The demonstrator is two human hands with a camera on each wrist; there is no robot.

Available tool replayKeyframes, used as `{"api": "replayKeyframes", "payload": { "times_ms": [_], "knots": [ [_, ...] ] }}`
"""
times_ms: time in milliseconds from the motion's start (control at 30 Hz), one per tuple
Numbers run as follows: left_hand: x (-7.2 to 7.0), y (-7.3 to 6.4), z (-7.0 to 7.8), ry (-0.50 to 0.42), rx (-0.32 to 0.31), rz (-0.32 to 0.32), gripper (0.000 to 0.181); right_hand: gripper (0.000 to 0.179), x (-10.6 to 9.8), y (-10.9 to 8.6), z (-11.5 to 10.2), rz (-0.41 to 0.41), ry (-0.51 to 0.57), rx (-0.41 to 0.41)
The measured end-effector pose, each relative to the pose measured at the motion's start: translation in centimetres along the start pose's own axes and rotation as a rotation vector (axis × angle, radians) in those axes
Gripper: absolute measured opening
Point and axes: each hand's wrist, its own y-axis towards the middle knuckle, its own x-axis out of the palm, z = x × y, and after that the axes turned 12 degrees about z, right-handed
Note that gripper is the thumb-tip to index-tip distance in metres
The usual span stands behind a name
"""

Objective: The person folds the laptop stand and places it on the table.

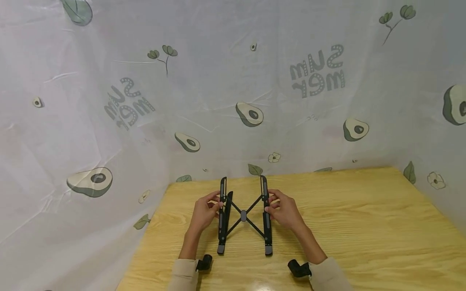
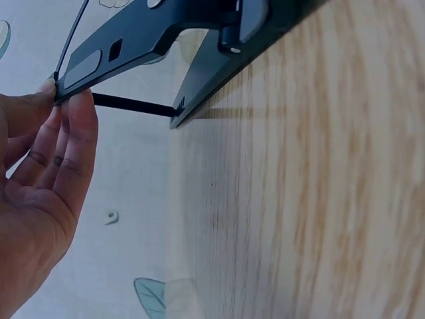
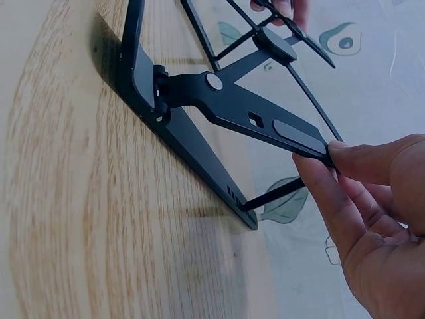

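Note:
A black foldable laptop stand (image 1: 243,216) is spread on the table, its X-shaped cross bars joining two side rails at a grey hub. My left hand (image 1: 204,211) pinches the left upper arm between thumb and fingers; the left wrist view shows that arm (image 2: 126,50) raised above its base rail. On the other side, my right hand (image 1: 286,211) pinches the right upper arm near its end. In the right wrist view, this arm (image 3: 265,126) slants up from a hinge, a thin strut linking it to the base rail (image 3: 199,159).
The wood-grain table (image 1: 364,218) extends around the stand, mostly to the right. A pale curtain (image 1: 218,81) printed with avocados and leaves hangs behind the table and along both sides. Black wrist devices (image 1: 298,268) sit at both beige sleeves (image 1: 329,275).

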Motion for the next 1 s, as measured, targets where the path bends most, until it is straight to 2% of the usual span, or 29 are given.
{"api": "replayKeyframes", "payload": {
  "times_ms": [233, 367, 600, 1000],
  "knots": [
    [-0.65, 0.6, 0.21, 0.037, 0.029, -0.022, 0.048, 0.06, 0.72, -0.1, 0.14, 0.035, -0.008, -0.017],
    [-0.74, 0.74, 0.22, 0.031, 0.023, -0.018, 0.046, 0.061, 0.79, -0.08, 0.11, 0.027, -0.011, -0.027],
    [-0.59, 0.33, -0.4, 0.009, 0.009, -0.008, 0.047, 0.063, 0.77, -0.18, -0.09, 0.007, -0.016, -0.019],
    [-0.52, 0.19, -0.33, 0.015, 0.024, -0.004, 0.046, 0.063, 0.83, -0.21, -0.02, 0.011, -0.02, -0.026]
  ]
}}
